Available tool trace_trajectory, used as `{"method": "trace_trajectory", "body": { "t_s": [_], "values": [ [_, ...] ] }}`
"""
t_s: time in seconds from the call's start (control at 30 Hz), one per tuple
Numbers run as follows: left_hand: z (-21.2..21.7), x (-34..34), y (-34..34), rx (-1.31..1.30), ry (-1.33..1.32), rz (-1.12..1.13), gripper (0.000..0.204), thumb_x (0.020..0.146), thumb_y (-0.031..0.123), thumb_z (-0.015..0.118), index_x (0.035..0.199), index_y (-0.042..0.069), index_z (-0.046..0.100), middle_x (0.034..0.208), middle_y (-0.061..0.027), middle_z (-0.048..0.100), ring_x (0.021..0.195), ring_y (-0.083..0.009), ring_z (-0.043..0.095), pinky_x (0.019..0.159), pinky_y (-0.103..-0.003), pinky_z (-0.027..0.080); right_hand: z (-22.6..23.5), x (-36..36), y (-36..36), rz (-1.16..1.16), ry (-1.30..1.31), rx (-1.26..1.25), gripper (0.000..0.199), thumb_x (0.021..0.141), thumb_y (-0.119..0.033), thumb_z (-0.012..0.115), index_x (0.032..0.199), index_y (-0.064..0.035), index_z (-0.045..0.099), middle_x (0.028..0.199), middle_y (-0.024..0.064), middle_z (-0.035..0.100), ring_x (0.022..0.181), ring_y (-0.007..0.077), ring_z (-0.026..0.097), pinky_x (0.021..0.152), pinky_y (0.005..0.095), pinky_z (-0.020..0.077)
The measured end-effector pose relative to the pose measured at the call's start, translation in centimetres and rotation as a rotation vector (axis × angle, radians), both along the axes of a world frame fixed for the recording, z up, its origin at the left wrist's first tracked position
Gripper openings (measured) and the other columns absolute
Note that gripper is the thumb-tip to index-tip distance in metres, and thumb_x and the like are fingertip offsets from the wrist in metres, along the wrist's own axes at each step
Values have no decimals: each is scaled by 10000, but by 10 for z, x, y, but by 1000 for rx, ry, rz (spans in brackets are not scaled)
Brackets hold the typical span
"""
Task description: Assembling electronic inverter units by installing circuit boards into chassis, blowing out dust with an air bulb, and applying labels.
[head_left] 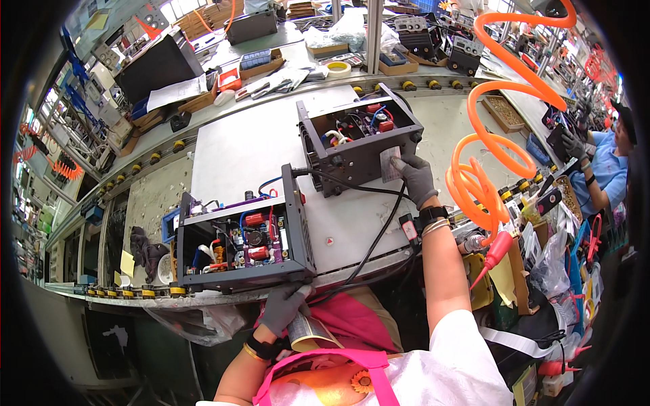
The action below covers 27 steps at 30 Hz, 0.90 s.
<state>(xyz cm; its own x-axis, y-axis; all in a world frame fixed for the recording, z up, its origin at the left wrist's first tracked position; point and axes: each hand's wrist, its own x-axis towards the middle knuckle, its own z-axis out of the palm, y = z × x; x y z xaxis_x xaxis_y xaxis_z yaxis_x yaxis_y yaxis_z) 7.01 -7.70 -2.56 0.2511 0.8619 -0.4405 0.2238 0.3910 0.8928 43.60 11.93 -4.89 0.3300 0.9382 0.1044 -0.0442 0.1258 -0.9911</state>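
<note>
Two open dark metal electronics cases stand on a grey board (237, 152). The near case (244, 240) shows red, blue and purple wiring inside. My left hand (283, 306), in a grey glove, rests at its front lower edge and holds a roll of label backing (308, 331) near my lap. The far case (359, 139) is turned with its side wall toward me. My right hand (414, 177), also gloved, presses a small pale label (391, 162) against that wall. A black cable (379, 233) runs from the far case down across the board.
An orange coiled air hose (491, 155) hangs at the right with a red-handled tool (496, 250) at its end. Yellow rollers (156, 157) line the conveyor rails. Boxes, tape and papers crowd the far bench (284, 68). Another person in a blue shirt (606, 169) works at the far right.
</note>
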Motion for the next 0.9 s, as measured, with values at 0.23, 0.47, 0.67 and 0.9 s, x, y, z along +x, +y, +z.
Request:
{"method": "trace_trajectory", "body": {
  "t_s": [0.23,0.47,0.67,0.9],
  "values": [
    [1,2,1,36,-38,20,299,908,245,583,987,-32,668,633,-64,633,518,-116,593,531,-242,449,-4,2,2,9,1,9,129,810,-84,714,918,-17,694,822,16,667,706,62,588,640,204,460],
    [0,0,1,30,-37,19,288,904,241,587,961,-28,675,603,-72,624,509,-120,585,532,-247,451,-14,5,8,-15,13,-22,133,808,-81,717,922,-18,694,828,17,667,712,61,587,641,205,460],
    [-2,-1,1,7,-14,19,291,902,253,589,954,-20,676,591,-75,620,507,-120,582,526,-248,441,-10,2,8,-21,-94,7,161,821,-128,704,941,-20,694,816,2,650,725,69,570,659,214,442],
    [-1,2,1,41,12,9,276,893,258,593,939,-3,670,589,-77,619,506,-121,580,513,-247,429,-1,-3,7,-9,-13,38,252,805,-189,720,958,7,678,823,10,648,742,79,564,692,247,442]
  ]
}}
